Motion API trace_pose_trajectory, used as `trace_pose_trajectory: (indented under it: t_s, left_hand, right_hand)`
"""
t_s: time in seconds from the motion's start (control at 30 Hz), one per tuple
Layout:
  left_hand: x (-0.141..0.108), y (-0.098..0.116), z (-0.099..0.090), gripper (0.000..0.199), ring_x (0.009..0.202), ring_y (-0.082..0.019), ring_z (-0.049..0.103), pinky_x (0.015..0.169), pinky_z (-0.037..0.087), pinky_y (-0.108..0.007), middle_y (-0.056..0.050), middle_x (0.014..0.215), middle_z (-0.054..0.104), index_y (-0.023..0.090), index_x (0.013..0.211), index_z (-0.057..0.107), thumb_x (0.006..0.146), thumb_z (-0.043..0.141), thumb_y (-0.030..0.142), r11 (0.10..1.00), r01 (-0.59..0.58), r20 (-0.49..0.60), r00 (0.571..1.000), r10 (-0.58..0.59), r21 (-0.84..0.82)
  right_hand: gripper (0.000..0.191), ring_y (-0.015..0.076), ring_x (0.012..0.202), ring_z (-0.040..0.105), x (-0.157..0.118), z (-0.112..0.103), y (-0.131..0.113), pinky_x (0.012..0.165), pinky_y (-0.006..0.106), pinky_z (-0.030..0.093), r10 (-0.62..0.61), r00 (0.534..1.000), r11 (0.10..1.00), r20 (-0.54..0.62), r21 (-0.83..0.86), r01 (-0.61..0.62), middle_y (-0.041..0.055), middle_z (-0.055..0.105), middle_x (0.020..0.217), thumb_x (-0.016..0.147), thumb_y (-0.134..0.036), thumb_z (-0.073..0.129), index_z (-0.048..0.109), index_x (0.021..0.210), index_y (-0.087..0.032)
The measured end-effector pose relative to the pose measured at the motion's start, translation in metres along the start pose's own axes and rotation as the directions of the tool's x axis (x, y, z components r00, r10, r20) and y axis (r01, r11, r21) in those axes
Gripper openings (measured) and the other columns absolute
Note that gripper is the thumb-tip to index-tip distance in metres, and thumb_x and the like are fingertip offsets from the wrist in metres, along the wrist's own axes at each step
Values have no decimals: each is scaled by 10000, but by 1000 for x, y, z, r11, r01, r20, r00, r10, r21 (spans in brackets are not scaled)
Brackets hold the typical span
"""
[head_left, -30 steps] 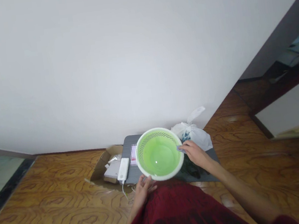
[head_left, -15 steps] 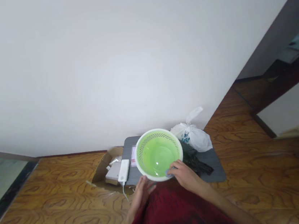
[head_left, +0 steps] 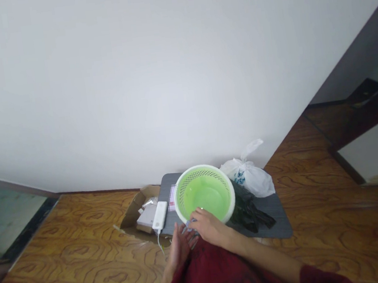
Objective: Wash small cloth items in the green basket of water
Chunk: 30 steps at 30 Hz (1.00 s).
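A white-rimmed basket [head_left: 233, 196] with a mesh side stands on a small grey table, and a green basin [head_left: 207, 192] sits inside it. At the near left of the rim, my right hand [head_left: 209, 227] pinches a small pale blue-purple piece [head_left: 188, 224] that looks like cloth. The fingers cover most of that piece. My left hand [head_left: 181, 243] lies just left of it, below the rim, palm turned up and fingers apart, with nothing in it. Whether its fingertips touch the piece I cannot tell.
On the grey table [head_left: 278, 222] are a tied white plastic bag [head_left: 248, 175], a black plastic bag [head_left: 249, 210] and a white power strip [head_left: 160, 215] with a cable. An open cardboard box [head_left: 133, 219] stands at the left on the wood-patterned floor. A white wall rises behind.
My right hand has moved left along the near rim with the blue-purple piece. My left hand has turned palm up and opened beside it. The view has shifted slightly.
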<state>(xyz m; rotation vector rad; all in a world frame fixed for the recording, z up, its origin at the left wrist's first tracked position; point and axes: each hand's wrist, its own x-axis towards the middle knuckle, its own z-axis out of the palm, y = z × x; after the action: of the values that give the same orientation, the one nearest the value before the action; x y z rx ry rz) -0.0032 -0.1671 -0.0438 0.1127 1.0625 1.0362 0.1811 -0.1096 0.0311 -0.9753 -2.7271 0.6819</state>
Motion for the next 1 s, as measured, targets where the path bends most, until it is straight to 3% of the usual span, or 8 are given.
trace_pose_trajectory:
  t_s: [0.17,0.33,0.43,0.57,0.73,1.0]
  left_hand:
    - [5,0,1,411,935,-254,768,940,574,-403,-98,966,797,183,999,676,939,652,589,998,-37,9,999,37,59]
    - [18,-9,0,582,981,-292,780,933,583,-403,-150,993,813,140,1132,678,836,759,634,982,-40,-79,995,55,186]
    - [19,-11,-3,633,966,-279,785,929,584,-385,-143,1002,813,144,1124,676,751,845,626,979,-54,-71,995,69,197]
    - [11,-10,0,566,867,-229,784,897,586,-362,-86,957,809,183,1039,668,667,944,509,966,-96,-32,994,106,241]
    - [5,-5,6,654,897,-234,772,897,576,-366,-117,1043,803,181,1151,677,653,959,496,927,-124,50,992,113,353]
    - [2,-3,10,771,969,-256,764,905,568,-370,-152,1158,788,189,1271,650,680,910,610,896,-157,106,987,124,415]
  right_hand:
    - [256,227,1055,577,-7,-3,1,916,327,483,-43,999,997,4,-57,43,96,701,1079,1026,-132,530,786,1032,-148]
    - [285,212,1037,574,-54,4,26,921,325,499,9,994,1000,-109,-19,-11,76,693,1069,1001,-65,537,793,1040,-184]
    - [321,217,1026,574,-88,6,50,907,338,521,107,959,994,-262,-1,-111,91,687,1069,1001,-52,517,800,1069,-188]
    - [395,229,1043,576,-114,0,86,953,385,541,210,871,974,-445,22,-224,109,689,1106,1017,-53,457,800,1153,-194]
    - [389,240,1087,585,-105,-12,120,1012,391,532,324,791,942,-519,97,-322,114,684,1144,1004,-72,478,805,1180,-186]
    - [412,233,1071,597,-46,-33,156,1050,358,471,485,716,868,-502,176,-465,109,704,1106,946,-45,502,826,1161,-182]
